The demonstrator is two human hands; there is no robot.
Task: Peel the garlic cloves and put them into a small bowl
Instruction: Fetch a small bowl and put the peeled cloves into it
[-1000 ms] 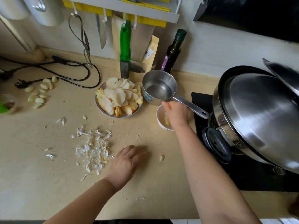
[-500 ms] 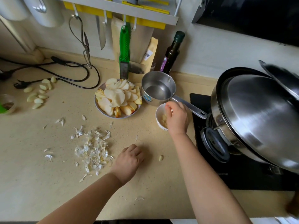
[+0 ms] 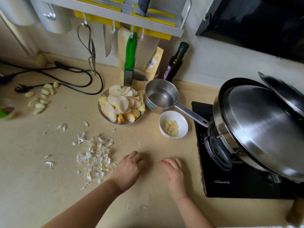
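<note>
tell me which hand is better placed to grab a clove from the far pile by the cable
Likely left: the left hand lies on the side of the clove pile; the right hand sits nearer the small bowl.

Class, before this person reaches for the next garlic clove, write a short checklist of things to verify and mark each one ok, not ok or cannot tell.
1. Small bowl within reach, uncovered: ok.
2. Peeled cloves inside the bowl: ok.
3. Left hand holds nothing: cannot tell, fingers curled downward.
4. Right hand holds nothing: cannot tell, fingertips hidden against the counter.
5. Remaining cloves all in the bowl: not ok, a group lies far left.
6. Skins kept out of the bowl: ok.
</note>
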